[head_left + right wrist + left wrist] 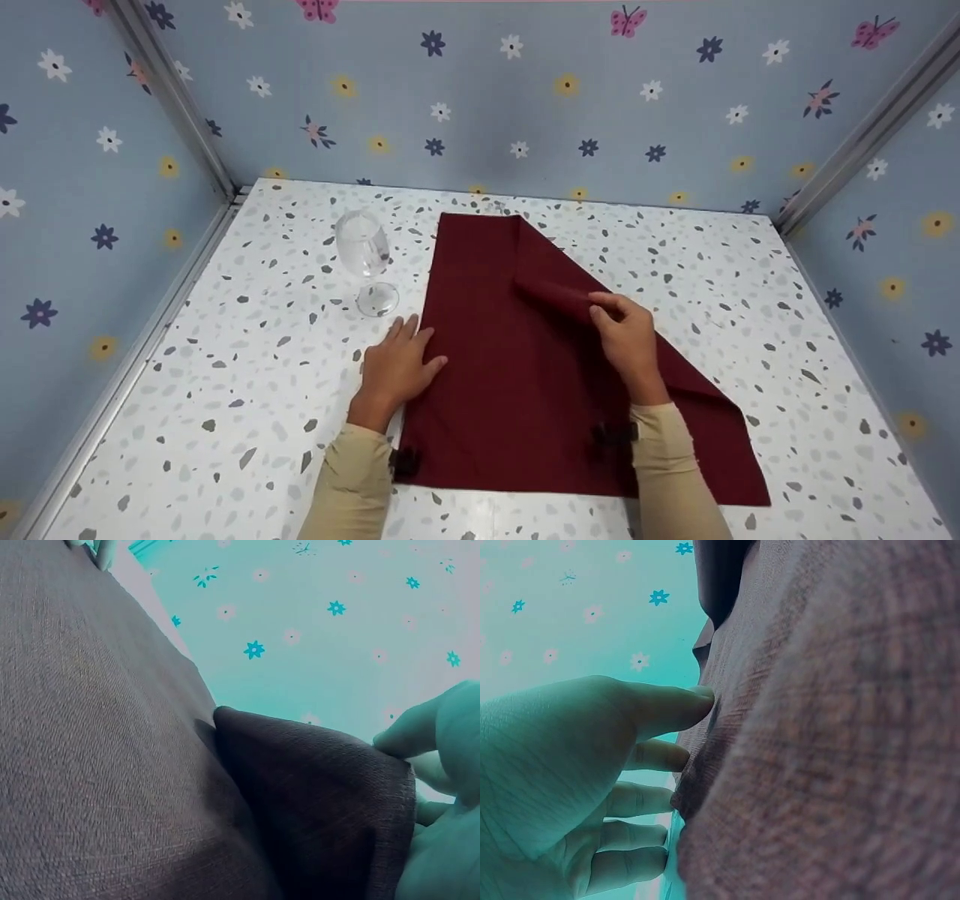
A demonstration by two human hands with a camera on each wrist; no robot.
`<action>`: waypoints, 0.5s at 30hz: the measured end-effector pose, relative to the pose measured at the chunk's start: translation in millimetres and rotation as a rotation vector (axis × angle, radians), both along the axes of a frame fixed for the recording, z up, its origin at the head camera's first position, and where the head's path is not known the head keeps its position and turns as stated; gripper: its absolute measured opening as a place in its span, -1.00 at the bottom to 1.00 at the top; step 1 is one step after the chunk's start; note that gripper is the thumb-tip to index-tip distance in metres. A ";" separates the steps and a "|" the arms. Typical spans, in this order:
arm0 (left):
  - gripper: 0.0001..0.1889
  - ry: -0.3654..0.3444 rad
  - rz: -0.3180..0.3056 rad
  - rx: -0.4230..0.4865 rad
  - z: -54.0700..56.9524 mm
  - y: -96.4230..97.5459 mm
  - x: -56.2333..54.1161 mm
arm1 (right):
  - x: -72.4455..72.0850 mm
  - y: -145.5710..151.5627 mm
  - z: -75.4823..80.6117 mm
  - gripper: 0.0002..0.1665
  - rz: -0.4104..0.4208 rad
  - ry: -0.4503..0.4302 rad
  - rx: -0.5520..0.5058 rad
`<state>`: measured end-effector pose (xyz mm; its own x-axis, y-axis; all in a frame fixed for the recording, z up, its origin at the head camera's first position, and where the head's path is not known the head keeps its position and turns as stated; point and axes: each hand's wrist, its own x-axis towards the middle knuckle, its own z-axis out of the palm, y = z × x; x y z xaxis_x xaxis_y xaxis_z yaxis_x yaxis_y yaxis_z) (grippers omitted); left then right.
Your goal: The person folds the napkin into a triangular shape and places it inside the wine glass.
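A stemmed glass (363,246) is standing far left, near the left hand (394,367), whose straight fingers are resting at the left edge of the mid-table red cloth (487,360). The right hand (628,339) is pinching a raised flap; overly hard tugging would be risking skewing the cloth.

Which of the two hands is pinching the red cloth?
The right hand, which pinches a lifted part of the red cloth; the left hand only rests at the cloth's left edge.
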<state>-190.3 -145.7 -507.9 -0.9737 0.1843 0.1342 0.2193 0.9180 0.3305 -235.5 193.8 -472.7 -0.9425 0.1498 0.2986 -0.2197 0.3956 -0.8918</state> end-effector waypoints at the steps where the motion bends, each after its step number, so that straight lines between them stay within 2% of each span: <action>1: -0.41 0.000 0.001 0.000 -0.2 -0.1 0.4 | 0.1 -0.6 0.5 -0.76 0.006 -0.005 0.013; 7: -0.41 -0.021 -0.001 -0.004 -0.8 -0.2 0.2 | 3.0 -3.6 5.1 -0.62 0.014 -0.043 0.073; 15: -0.40 -0.063 0.014 0.009 0.8 0.5 -1.0 | 5.1 -9.5 10.4 -0.49 0.024 -0.073 0.089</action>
